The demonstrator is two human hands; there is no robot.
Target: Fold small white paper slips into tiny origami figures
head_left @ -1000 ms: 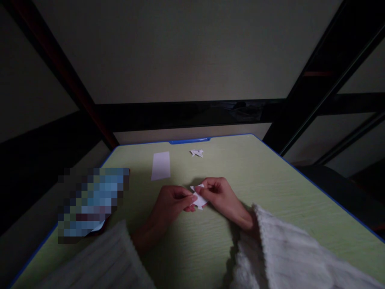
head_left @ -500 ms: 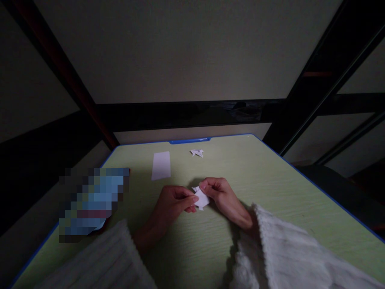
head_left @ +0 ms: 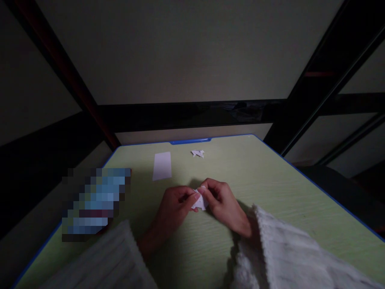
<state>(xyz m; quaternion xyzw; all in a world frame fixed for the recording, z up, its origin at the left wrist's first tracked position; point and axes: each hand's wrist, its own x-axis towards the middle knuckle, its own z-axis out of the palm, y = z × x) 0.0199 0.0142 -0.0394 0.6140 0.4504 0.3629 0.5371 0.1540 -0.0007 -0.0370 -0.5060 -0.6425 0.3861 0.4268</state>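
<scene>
A small folded white paper piece (head_left: 200,202) sits between both my hands, just above the pale green table (head_left: 270,188). My left hand (head_left: 174,208) pinches its left side with fingertips pressed together. My right hand (head_left: 224,202) curls over its right and top edge, fingers closed on it. Most of the paper is hidden by my fingers. Both wrists come out of thick white knitted sleeves.
A flat white paper rectangle (head_left: 162,165) lies further back on the table. A small folded paper figure (head_left: 197,153) rests near the far edge. A blurred-out item (head_left: 94,202) lies at the left. Dark bars stand behind the blue-rimmed table.
My hands have drawn closer together over the paper piece. It now shows less between my fingers than before.
</scene>
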